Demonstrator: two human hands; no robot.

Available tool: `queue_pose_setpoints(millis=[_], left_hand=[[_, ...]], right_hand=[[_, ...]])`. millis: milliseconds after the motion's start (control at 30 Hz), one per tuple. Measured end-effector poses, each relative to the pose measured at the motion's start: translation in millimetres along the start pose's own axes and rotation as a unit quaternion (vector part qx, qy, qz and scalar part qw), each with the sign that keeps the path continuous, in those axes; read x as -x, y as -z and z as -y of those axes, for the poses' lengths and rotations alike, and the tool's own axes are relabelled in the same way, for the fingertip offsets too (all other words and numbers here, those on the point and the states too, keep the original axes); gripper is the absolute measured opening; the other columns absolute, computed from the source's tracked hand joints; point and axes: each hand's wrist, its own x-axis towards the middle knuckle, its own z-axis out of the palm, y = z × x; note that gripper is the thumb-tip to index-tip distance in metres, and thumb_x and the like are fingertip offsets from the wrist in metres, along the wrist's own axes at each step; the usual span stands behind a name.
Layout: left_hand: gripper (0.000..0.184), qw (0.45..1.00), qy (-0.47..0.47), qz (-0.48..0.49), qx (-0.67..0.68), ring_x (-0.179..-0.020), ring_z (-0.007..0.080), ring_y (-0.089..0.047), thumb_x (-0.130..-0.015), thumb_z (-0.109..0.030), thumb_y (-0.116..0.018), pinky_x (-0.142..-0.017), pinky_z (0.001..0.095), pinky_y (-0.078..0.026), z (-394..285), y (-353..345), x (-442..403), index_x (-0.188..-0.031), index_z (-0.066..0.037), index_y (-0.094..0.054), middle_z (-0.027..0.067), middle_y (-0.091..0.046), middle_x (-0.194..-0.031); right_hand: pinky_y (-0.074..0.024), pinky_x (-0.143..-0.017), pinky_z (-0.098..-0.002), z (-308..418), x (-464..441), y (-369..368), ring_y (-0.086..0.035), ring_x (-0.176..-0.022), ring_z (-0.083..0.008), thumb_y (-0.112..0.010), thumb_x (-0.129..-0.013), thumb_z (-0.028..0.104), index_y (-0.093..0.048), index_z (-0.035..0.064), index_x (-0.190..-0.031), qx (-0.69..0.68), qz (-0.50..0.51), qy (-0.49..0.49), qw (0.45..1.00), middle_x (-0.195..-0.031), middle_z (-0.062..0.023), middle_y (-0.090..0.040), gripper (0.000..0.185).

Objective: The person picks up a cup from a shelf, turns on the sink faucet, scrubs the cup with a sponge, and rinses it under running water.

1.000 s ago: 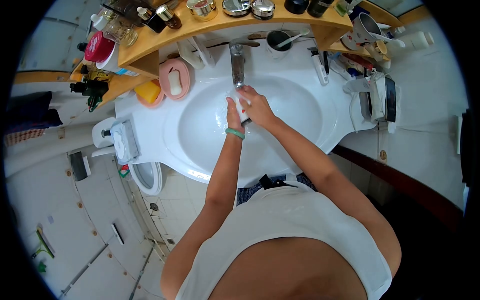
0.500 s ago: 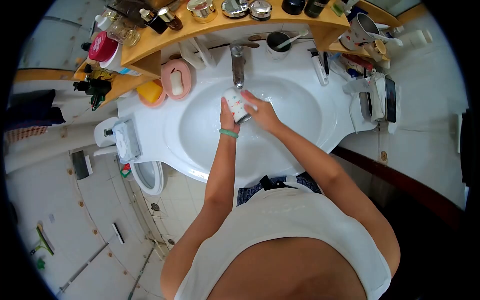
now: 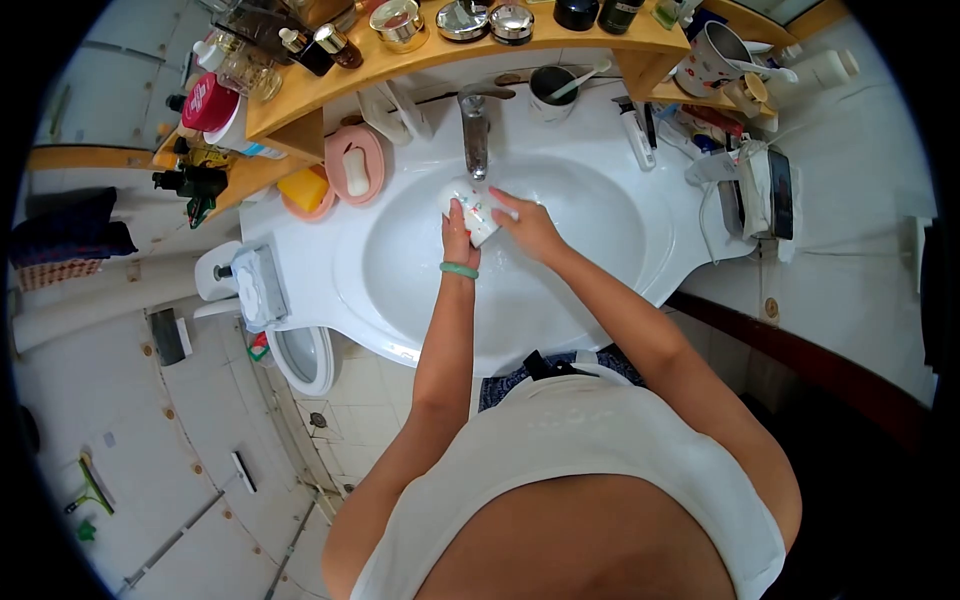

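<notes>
A white cup with a small colourful print (image 3: 484, 228) is tilted over the washbasin (image 3: 400, 290), just below the metal tap (image 3: 475, 140). My left hand (image 3: 456, 238), with a green bangle at the wrist, is wrapped round the cup from the left. From the right, my right hand (image 3: 530, 228) grips the cup's side between thumb and fingers. Part of the cup is hidden behind my fingers, and its inside does not show. The cup and the basin around it look wet.
Behind the basin stand a cup with a toothbrush (image 3: 553, 95) and pink soap dishes (image 3: 370, 150). A wooden shelf (image 3: 430, 55) holding bottles and jars overhangs the back. A white trimmer-like device (image 3: 636, 137) lies at the right. A toilet (image 3: 302, 358) is at the lower left.
The cup has turned and tilted in my left hand. My right hand's fingers have shifted slightly down and right along it. The view has moved a little.
</notes>
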Motion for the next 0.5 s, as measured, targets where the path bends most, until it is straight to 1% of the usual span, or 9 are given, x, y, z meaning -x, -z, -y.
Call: queue_pose_setpoints(millis=[33, 67, 133, 300, 367, 400, 433, 467, 500], left_hand=[[0.043, 1.000, -0.011, -0.003, -0.008, -0.098, 0.0194, -0.058, -0.094, -0.038, -0.048, -0.085, 0.0354, -0.048, -2, 3, -1, -0.122, -0.005, -0.045, 0.0072, -0.058, -0.108], [0.043, 1.000, -0.010, -0.004, -0.008, -0.098, 0.0194, -0.058, -0.094, -0.038, -0.048, -0.085, 0.0354, -0.048, 0, 3, -1, -0.122, -0.005, -0.045, 0.0072, -0.058, -0.108], [0.038, 0.998, -0.043, -0.040, -0.025, -0.094, 0.0188, -0.058, -0.095, -0.032, -0.050, -0.083, 0.0340, -0.049, 0, 2, 1, -0.120, -0.005, -0.046, 0.0067, -0.058, -0.105], [0.034, 0.994, -0.081, -0.060, -0.051, -0.095, 0.0187, -0.058, -0.095, -0.027, -0.050, -0.082, 0.0343, -0.050, 1, 7, -1, -0.119, -0.004, -0.045, 0.0067, -0.057, -0.105], [0.033, 0.994, -0.094, -0.046, -0.037, -0.095, 0.0189, -0.058, -0.095, -0.026, -0.049, -0.082, 0.0347, -0.050, 2, 8, 3, -0.119, -0.004, -0.044, 0.0067, -0.057, -0.107], [0.036, 0.994, -0.099, -0.021, -0.028, -0.099, 0.0200, -0.057, -0.095, -0.029, -0.048, -0.085, 0.0357, -0.050, 2, 4, 6, -0.122, -0.005, -0.043, 0.0075, -0.056, -0.111], [0.039, 0.994, -0.105, 0.005, -0.021, -0.104, 0.0211, -0.056, -0.096, -0.031, -0.047, -0.087, 0.0368, -0.049, -1, 1, 8, -0.125, -0.005, -0.041, 0.0082, -0.054, -0.116], [0.039, 0.994, -0.106, 0.006, -0.023, -0.104, 0.0211, -0.056, -0.096, -0.031, -0.047, -0.087, 0.0368, -0.049, -4, -2, 10, -0.125, -0.005, -0.041, 0.0082, -0.054, -0.116], [0.045, 0.996, -0.085, 0.027, 0.018, -0.109, 0.0222, -0.053, -0.096, -0.035, -0.046, -0.091, 0.0382, -0.047, -6, -4, 13, -0.129, -0.006, -0.038, 0.0090, -0.052, -0.121]], right_hand=[[-0.0394, -0.099, -0.0375, -1, 12, -4, -0.050, -0.117, -0.0358, -0.056, -0.086, 0.015, -0.047, 0.0023, -0.130, 0.053, -0.030, 0.085, 0.995, -0.127, -0.0259, -0.049, 0.046], [-0.0394, -0.099, -0.0375, 0, 23, -8, -0.050, -0.117, -0.0358, -0.056, -0.086, 0.015, -0.047, 0.0023, -0.130, 0.053, -0.029, 0.085, 0.995, -0.127, -0.0259, -0.049, 0.046], [-0.0376, -0.100, -0.0421, 7, 40, -16, -0.046, -0.119, -0.0395, -0.058, -0.085, 0.011, -0.044, -0.0017, -0.129, 0.216, -0.059, 0.190, 0.956, -0.128, -0.0267, -0.047, 0.048], [-0.0383, -0.098, -0.0456, -2, 22, -28, -0.043, -0.118, -0.0470, -0.059, -0.085, 0.012, -0.043, -0.0025, -0.129, 0.189, -0.073, 0.189, 0.961, -0.131, -0.0268, -0.044, 0.049], [-0.0439, -0.093, -0.0481, -22, -4, -30, -0.047, -0.116, -0.0433, -0.060, -0.087, 0.020, -0.044, -0.0019, -0.128, 0.029, -0.059, 0.045, 0.997, -0.127, -0.0242, -0.049, 0.050], [-0.0439, -0.093, -0.0481, -16, -7, -24, -0.047, -0.116, -0.0433, -0.060, -0.087, 0.020, -0.044, -0.0019, -0.128, 0.027, -0.060, 0.045, 0.997, -0.127, -0.0242, -0.049, 0.050], [-0.0463, -0.090, -0.0495, -1, -8, -14, -0.049, -0.115, -0.0395, -0.061, -0.087, 0.025, -0.045, -0.0012, -0.128, -0.156, -0.023, -0.090, 0.983, -0.125, -0.0215, -0.050, 0.052], [-0.0486, -0.088, -0.0509, 7, -10, -7, -0.050, -0.114, -0.0356, -0.062, -0.087, 0.030, -0.045, -0.0006, -0.128, -0.329, 0.018, -0.219, 0.918, -0.123, -0.0188, -0.051, 0.054], [-0.0507, -0.086, -0.0525, 1, -11, -7, -0.050, -0.114, -0.0299, -0.067, -0.084, 0.031, -0.041, 0.0028, -0.132, -0.403, 0.031, -0.224, 0.887, -0.125, -0.0135, -0.047, 0.061]])
